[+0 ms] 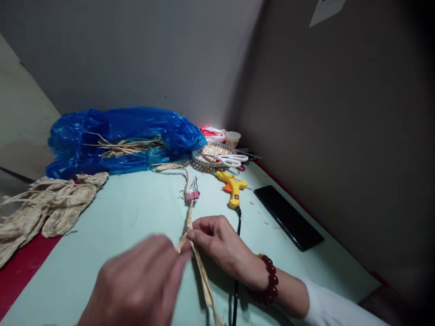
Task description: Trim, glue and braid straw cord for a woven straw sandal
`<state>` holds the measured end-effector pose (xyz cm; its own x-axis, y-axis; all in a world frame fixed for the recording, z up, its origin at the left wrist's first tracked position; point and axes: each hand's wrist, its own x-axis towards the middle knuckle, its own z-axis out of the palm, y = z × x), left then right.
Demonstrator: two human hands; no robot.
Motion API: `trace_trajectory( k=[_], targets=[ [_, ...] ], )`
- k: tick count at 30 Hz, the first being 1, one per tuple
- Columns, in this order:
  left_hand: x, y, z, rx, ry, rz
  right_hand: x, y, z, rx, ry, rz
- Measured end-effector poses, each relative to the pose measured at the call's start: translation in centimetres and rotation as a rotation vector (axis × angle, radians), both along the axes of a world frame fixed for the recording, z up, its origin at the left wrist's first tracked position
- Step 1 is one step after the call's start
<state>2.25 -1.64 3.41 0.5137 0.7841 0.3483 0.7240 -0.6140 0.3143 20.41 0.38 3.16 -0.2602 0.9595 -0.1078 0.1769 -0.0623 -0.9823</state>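
My right hand (220,242), with a dark red bead bracelet at the wrist, pinches a straw-coloured braid of dried leaf strips (189,219) between thumb and fingers. Closer to the camera, my left hand (136,280) is closed around one strip, partly blurred; its fingertips meet the braid just left of the right hand. A long loose strip (203,274) hangs from the pinch toward the near edge. Farther back, a pink binder clip (193,195) grips the braid, and a thin finished cord (186,179) curls away behind it.
A yellow glue gun (234,184) with a black cord lies right of the clip. Beyond it are white-handled scissors (233,159), a shallow woven basket (199,158) and a paper cup (233,138). A black phone (288,217) lies right, a blue plastic bag (125,122) behind, braided bundles (64,206) left.
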Motion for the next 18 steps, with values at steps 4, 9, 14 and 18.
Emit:
trace_trajectory(
  k=[4, 9, 14, 18],
  targets=[
    [0.4, 4.8, 1.1, -0.786, -0.367, -0.031, 0.0, -0.1, 0.0, 0.037, 0.062, 0.019],
    [1.0, 5.3, -0.2, -1.299, -0.735, -0.147, 0.0, -0.1, -0.5, 0.087, 0.017, 0.042],
    [1.2, 4.1, -0.9, -1.296, -0.695, -0.03, 0.2, -0.4, -0.5, 0.075, -0.013, 0.047],
    [1.3, 4.1, -0.7, -0.995, -0.508, 0.015, 0.6, -0.8, 0.5, 0.166, -0.226, 0.043]
  ],
)
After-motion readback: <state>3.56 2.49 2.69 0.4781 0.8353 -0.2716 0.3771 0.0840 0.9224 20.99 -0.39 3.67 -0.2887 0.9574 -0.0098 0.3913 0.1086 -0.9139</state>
